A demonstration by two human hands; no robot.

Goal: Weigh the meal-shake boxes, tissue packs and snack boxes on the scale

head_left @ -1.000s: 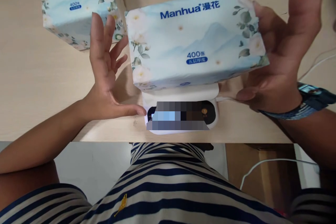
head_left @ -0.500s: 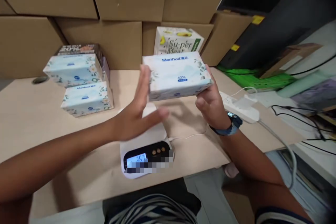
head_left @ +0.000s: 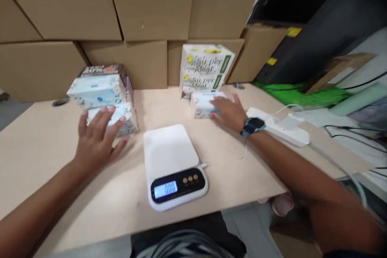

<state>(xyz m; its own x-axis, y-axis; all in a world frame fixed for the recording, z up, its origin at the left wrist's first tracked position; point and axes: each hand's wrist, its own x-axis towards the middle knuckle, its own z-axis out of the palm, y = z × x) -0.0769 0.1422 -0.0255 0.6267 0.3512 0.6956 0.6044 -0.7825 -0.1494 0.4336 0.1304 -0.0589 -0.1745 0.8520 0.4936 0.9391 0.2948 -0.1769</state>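
A white kitchen scale (head_left: pixel 169 157) with a lit display stands on the wooden table (head_left: pixel 36 149), its platform bare. My right hand (head_left: pixel 228 111) rests on a pale blue tissue pack (head_left: pixel 202 105) lying on the table behind the scale, fingers over its side. My left hand (head_left: pixel 97 135), fingers spread, hovers in front of a lower tissue pack (head_left: pixel 125 119) at the left. Another tissue pack (head_left: pixel 96 90) lies on top of that one. A blue watch (head_left: pixel 252 125) is on my right wrist.
Two white "Super Meal" boxes (head_left: pixel 207 68) are stacked behind the right-hand pack. Large cardboard cartons (head_left: pixel 145 4) line the back of the table. A white power strip (head_left: pixel 281 129) with cables lies at the right. A dark box (head_left: pixel 101 70) sits behind the left packs.
The tissue pack has been lifted off the scale and set down on the table in front of the white boxes. My left hand has moved left toward the stacked packs. The camera has tilted up.
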